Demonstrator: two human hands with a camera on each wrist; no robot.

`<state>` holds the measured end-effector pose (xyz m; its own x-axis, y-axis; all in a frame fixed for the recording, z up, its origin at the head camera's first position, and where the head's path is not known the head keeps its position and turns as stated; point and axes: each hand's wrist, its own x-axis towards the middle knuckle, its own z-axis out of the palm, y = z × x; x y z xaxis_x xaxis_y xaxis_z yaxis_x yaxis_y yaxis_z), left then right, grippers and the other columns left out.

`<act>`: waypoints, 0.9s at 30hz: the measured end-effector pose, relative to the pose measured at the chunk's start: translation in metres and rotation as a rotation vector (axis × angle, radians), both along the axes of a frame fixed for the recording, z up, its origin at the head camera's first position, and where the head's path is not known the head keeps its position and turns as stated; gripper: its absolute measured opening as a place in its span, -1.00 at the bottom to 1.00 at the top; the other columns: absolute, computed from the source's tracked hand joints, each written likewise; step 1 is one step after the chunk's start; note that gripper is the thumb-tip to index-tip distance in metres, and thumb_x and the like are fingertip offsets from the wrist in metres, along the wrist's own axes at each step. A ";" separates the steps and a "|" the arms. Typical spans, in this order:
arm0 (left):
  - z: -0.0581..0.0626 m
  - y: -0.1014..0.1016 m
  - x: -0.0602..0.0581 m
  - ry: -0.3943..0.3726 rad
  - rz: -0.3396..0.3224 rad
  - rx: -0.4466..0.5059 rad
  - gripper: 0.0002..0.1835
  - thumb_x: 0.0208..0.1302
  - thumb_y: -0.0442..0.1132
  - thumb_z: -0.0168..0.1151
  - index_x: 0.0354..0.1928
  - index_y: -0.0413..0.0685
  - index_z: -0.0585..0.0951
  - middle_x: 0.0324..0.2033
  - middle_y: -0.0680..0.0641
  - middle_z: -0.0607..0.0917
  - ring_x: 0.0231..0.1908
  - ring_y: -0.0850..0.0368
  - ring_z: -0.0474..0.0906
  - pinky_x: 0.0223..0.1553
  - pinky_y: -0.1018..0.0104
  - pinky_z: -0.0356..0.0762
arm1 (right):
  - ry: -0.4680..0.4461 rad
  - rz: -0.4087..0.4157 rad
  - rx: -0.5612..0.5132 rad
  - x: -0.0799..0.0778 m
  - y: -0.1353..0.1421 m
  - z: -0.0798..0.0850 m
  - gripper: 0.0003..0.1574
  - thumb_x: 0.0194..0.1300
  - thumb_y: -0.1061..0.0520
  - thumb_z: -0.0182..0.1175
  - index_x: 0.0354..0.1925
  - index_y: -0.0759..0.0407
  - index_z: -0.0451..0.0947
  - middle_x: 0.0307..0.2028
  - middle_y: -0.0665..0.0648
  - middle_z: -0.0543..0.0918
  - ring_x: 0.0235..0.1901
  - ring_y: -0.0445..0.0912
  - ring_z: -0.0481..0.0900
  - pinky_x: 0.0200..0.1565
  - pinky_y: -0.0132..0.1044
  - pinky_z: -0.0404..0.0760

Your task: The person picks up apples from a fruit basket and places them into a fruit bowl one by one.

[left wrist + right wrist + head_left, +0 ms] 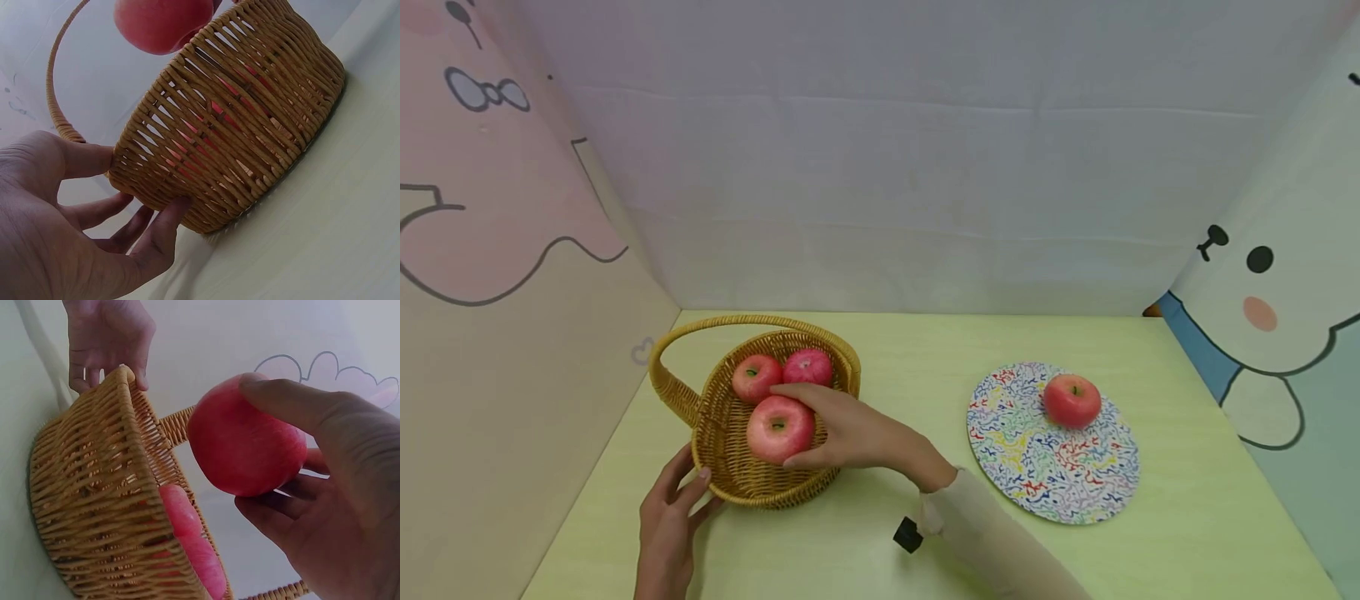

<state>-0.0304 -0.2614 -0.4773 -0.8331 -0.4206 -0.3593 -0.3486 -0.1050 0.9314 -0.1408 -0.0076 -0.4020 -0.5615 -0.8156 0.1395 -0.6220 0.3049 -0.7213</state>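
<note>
From where I stand, this is a small booth-like corner, closed in on three sides. A plain pale sheet (pixel 880 183), creased across, backs the light green desk (pixel 917 358). The left panel (pixel 550 350) carries pink cartoon shapes (pixel 482 250) and a bow (pixel 492 93); the right panel (pixel 1315 400) shows a white cartoon animal (pixel 1292 308) with a rosy cheek. Whether home, shop or lab surrounds it, I cannot tell.

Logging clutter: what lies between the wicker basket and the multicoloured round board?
In the head view, the right hand and sleeve cross the nearer stretch; farther back, bare tabletop separates wicker basket and round board.
</note>
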 end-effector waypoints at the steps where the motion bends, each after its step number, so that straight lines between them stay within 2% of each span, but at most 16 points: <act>1: 0.000 0.000 0.000 0.001 0.000 -0.001 -0.30 0.37 -0.01 0.23 0.50 0.26 0.23 0.26 0.18 0.33 -0.02 0.41 0.52 -0.17 0.42 0.64 | -0.001 0.004 -0.004 0.000 0.003 0.000 0.01 0.18 -0.20 0.39 0.47 -0.21 0.13 0.36 -0.19 0.35 0.36 -0.28 0.32 0.35 -0.27 0.39; 7: 0.001 0.002 0.000 0.007 0.005 0.009 -0.30 0.37 -0.03 0.23 0.49 0.24 0.23 0.22 0.21 0.35 -0.02 0.40 0.52 -0.17 0.41 0.64 | -0.012 0.013 -0.028 0.000 0.020 -0.001 0.01 0.18 -0.23 0.38 0.47 -0.20 0.13 0.37 -0.17 0.35 0.36 -0.27 0.33 0.35 -0.24 0.40; 15: 0.003 0.000 0.002 0.019 0.004 0.022 -0.31 0.38 -0.05 0.23 0.49 0.24 0.24 0.21 0.24 0.35 -0.02 0.39 0.52 -0.17 0.42 0.64 | -0.030 0.016 -0.073 -0.003 0.040 -0.001 0.02 0.15 -0.16 0.43 0.46 -0.17 0.17 0.32 -0.13 0.42 0.29 -0.25 0.41 0.31 -0.25 0.45; 22: 0.001 0.001 0.001 0.019 0.007 0.007 -0.31 0.38 -0.04 0.23 0.49 0.24 0.23 0.22 0.23 0.35 -0.01 0.39 0.51 -0.17 0.43 0.63 | -0.137 -0.018 -0.120 -0.005 0.059 -0.001 0.01 0.12 -0.10 0.47 0.44 -0.27 0.19 0.28 -0.19 0.45 0.27 -0.27 0.42 0.32 -0.24 0.43; 27: 0.001 0.002 0.001 0.022 0.015 0.011 -0.32 0.38 -0.05 0.23 0.49 0.23 0.24 0.20 0.24 0.36 -0.01 0.39 0.51 -0.19 0.43 0.64 | -0.156 -0.029 -0.131 -0.005 0.072 -0.001 0.01 0.13 -0.08 0.46 0.44 -0.22 0.20 0.28 -0.16 0.45 0.29 -0.23 0.42 0.33 -0.21 0.43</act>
